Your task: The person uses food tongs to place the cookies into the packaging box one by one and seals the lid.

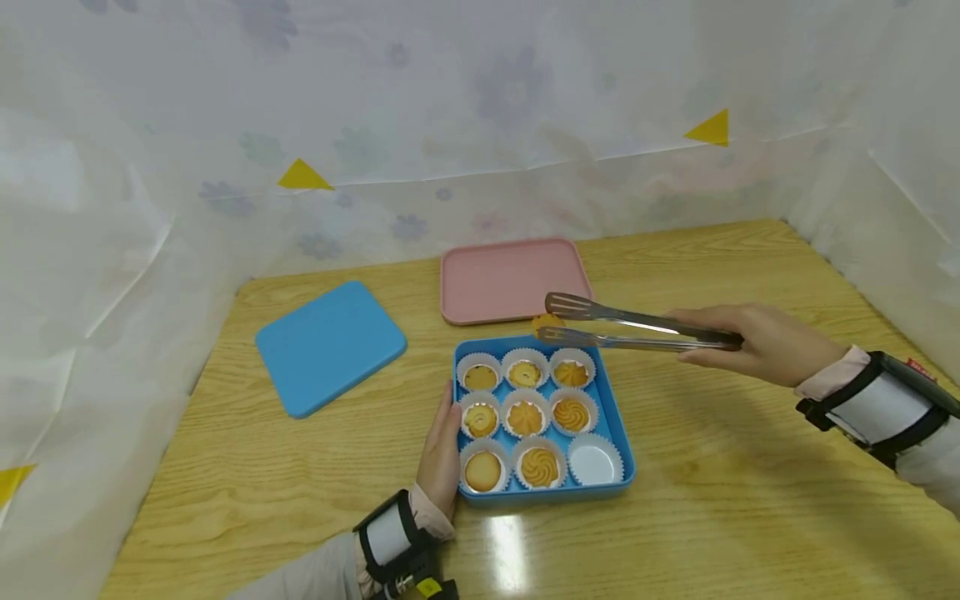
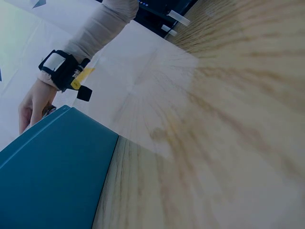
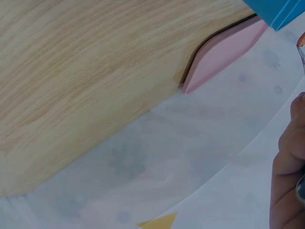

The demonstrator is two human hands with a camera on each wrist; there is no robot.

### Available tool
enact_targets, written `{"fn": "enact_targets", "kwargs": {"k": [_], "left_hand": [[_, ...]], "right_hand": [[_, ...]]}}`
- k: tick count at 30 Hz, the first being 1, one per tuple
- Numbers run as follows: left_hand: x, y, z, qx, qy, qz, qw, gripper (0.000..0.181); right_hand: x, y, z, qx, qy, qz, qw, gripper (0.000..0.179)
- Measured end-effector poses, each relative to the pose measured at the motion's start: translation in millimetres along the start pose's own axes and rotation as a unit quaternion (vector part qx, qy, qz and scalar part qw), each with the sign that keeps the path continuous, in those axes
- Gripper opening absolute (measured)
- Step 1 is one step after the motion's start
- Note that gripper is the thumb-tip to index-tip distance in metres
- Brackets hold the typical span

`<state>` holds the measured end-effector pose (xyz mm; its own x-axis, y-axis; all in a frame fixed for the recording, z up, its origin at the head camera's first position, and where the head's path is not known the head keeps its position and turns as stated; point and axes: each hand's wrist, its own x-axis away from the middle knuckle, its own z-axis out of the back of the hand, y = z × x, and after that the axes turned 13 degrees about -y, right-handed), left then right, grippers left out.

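Observation:
My right hand (image 1: 757, 337) grips metal tongs (image 1: 637, 333) near their joined end. Between the slotted tips of the tongs is a cookie (image 1: 548, 322), partly hidden, above the far edge of a blue box (image 1: 618, 417). Inside the box stand rows of white paper cups, each with a cookie, such as the swirled cookie (image 1: 539, 467) in the near row. The near right paper cup (image 1: 596, 461) holds nothing. My left hand (image 1: 440, 458) rests against the left side of the box, its fingers lying along the wall.
A blue lid (image 1: 330, 348) lies flat to the left of the box. Behind the box is a pink tray (image 1: 513, 282), near the table's back edge. Pale flowered sheeting (image 1: 480, 108) with yellow triangles surrounds the wooden table (image 1: 300, 500).

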<state>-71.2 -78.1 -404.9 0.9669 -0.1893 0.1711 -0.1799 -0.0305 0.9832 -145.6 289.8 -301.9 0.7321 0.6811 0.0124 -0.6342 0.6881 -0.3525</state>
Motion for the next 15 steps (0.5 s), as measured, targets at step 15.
{"fn": "enact_targets", "kwargs": {"k": [15], "left_hand": [[0.7,0.7,-0.8,-0.002,-0.004,0.003,1.0,0.053]], "right_hand": [[23.9,-10.1,-3.0,0.0,-0.015,0.022,0.9996,0.048]]}}
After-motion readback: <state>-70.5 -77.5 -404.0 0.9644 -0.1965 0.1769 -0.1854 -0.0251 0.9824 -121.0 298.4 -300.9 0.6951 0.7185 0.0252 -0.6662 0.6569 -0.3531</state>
